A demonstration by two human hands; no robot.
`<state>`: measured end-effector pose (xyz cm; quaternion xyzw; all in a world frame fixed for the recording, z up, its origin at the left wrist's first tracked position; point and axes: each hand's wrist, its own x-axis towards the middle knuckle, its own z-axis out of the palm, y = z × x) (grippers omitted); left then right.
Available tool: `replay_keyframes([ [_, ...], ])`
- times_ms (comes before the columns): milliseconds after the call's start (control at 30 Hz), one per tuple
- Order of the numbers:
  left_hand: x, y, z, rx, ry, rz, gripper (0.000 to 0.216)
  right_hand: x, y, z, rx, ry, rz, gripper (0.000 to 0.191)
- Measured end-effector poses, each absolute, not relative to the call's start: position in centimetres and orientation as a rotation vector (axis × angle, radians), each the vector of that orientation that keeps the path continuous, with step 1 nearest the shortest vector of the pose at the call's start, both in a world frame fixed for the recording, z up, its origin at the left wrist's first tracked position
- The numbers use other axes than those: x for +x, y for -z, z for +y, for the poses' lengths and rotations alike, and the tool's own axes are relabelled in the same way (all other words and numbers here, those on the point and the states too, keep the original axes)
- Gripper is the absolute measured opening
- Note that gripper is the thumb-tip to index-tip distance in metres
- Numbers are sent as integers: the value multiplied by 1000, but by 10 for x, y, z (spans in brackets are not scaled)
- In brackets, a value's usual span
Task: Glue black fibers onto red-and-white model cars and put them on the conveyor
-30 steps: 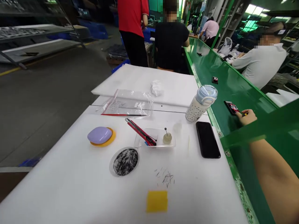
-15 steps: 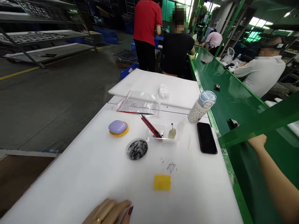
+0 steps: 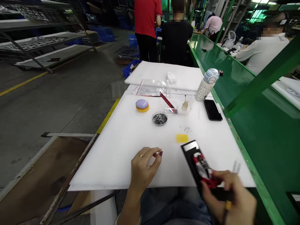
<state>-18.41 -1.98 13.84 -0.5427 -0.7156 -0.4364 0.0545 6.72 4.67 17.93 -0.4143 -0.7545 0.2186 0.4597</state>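
Observation:
My right hand (image 3: 234, 190), blurred by motion, grips a red, white and black model car (image 3: 202, 167) on a long black base, tilted above the table's front right. Two pale prongs, possibly tweezers (image 3: 236, 167), stick up by the same hand; their hold is unclear. My left hand (image 3: 145, 165) is over the white table at front centre, thumb and forefinger curled together, with nothing visible between them. Beyond the hands are a yellow square (image 3: 182, 138), small dark slivers (image 3: 187, 129) and a round clear dish (image 3: 159, 119) of black slivers.
A clear tray (image 3: 171, 111) bears a red cutter (image 3: 168, 102) and a small bottle (image 3: 185, 105). Around it are a purple-and-yellow oval object (image 3: 142, 105), plastic bag (image 3: 152, 87), phone (image 3: 212, 110) and drink bottle (image 3: 207, 84). The green conveyor (image 3: 262, 131) runs along the right; co-workers sit and stand beyond.
My right hand has come from the conveyor to over the table, now with the model car in it. My left hand shows farther in over the table. The view has tilted down.

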Motion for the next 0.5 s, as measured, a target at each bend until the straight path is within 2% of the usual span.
replay_keyframes([
  [133,-187,-140,-31,-1765,1292,-2208,29,24,-143,12,-1078,-442,-1999,31],
  [233,-186,-141,-38,-2005,1239,-2188,66,27,-152,21,-1023,-513,-2098,38],
  [300,-183,-141,-37,-2194,1094,-2177,95,32,-174,50,-902,-513,-2177,34],
  [367,-177,-142,-32,-2364,892,-2181,121,24,-197,95,-912,-371,-2169,9],
  [433,-171,-142,-24,-2471,746,-2192,136,0,-215,148,-925,-297,-2139,16],
  [500,-167,-141,-17,-2525,688,-2207,141,-33,-222,200,-1024,-205,-2206,22],
])
